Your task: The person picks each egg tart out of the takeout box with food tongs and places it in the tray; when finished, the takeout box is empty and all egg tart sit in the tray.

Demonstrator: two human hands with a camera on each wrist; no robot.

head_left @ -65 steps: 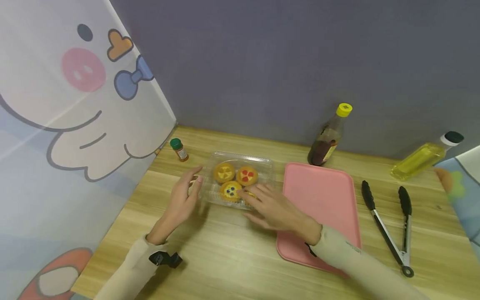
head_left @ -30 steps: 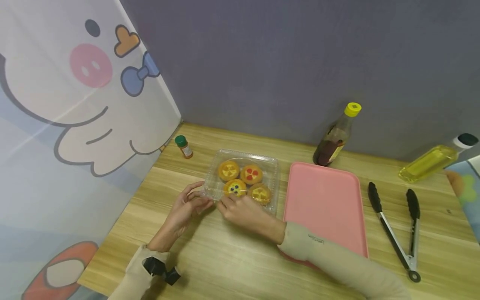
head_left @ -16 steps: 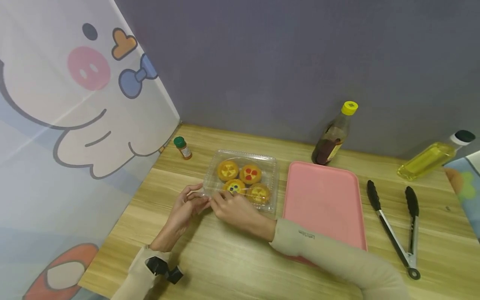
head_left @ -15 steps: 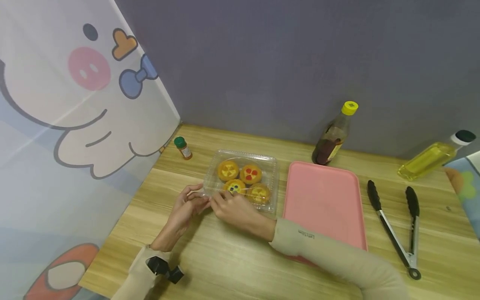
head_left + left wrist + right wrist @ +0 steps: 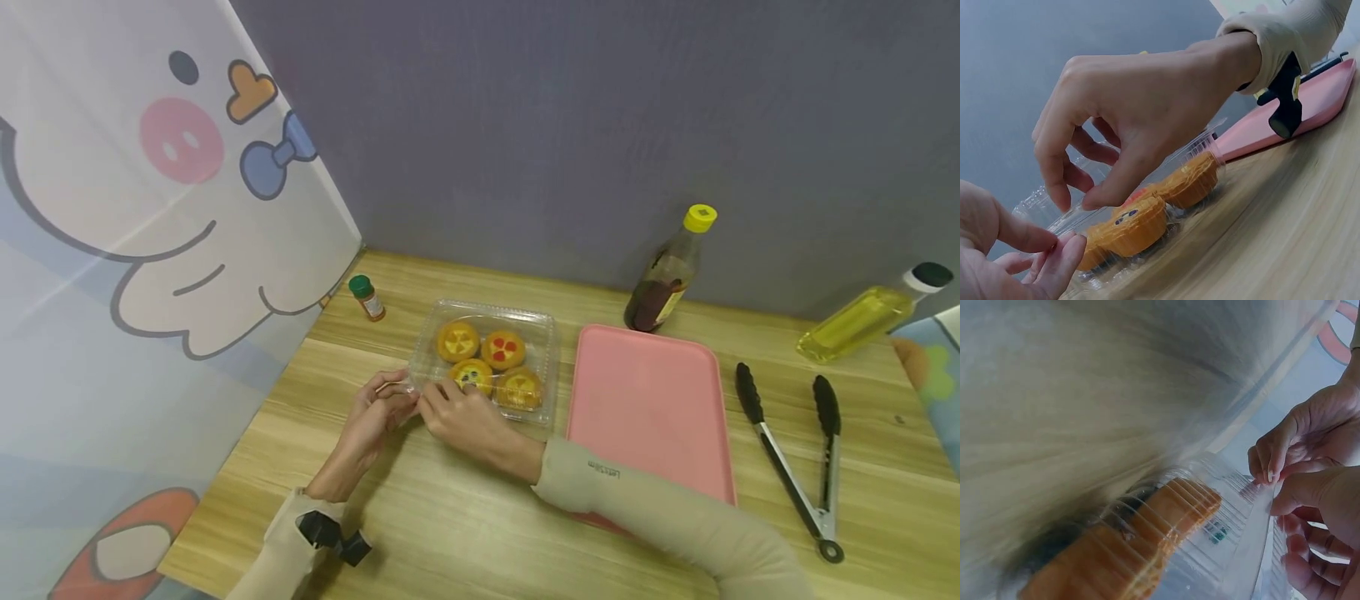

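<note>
A clear plastic clamshell box (image 5: 543, 337) lies on the table with its lid over several egg tarts (image 5: 503, 350). Their toppings look red, yellow and dark blue. At the box's near left corner, my left hand (image 5: 372, 418) pinches the plastic rim between thumb and fingers. Right beside it, my right hand (image 5: 472, 425) has its thumb and fingertips together on the lid's edge. In the right wrist view, the thin plastic edge (image 5: 1263, 534) runs between both hands' fingertips. The right hand partly covers the front of the box in the head view.
A pink tray (image 5: 645, 400) sits right of the box, partly under the right sleeve. Black-tipped tongs (image 5: 787, 475) lie farther right. Along the back stand a dark sauce bottle (image 5: 663, 287), an oil bottle (image 5: 862, 321) and a green-capped spice jar (image 5: 367, 298).
From over the box's near right side, my right hand has moved left to the near left corner. My left hand has come in to grip that corner. Over the last half second, both barely moved.
</note>
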